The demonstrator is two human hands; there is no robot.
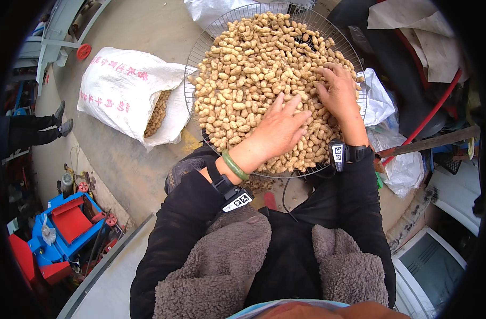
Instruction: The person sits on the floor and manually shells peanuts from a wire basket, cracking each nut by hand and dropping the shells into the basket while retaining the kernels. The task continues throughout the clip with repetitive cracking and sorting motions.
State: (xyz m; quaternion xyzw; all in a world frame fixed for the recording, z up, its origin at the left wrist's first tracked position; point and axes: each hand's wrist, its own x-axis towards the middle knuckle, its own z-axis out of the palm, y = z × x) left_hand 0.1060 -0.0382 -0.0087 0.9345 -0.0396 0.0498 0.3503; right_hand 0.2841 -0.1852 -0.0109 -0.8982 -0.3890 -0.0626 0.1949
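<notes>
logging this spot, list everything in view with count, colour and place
Round wire basket: one, dark, upper centre
Woven sack: one, white, red print, left of basket
Unshelled peanuts: uncountable, tan, in basket; more in sack
Plastic bags: several, white, right of basket
Pole: one, red, right
Machine: one, blue-and-red, lower left
Glass pane: one, white-framed, lower right
Another person's shoes: two, dark, left
Edge clutter: uncounted, mixed, both sides
Fleece patches: two, grey-brown, lap
Bracelet: one, green, left wrist
Wrist devices: two, black-and-white, wrists
Sleeves: two, black, forearms
Left hand: one, bare, fingers spread on peanuts
Right hand: one, bare, fingers among peanuts, farther right
</notes>
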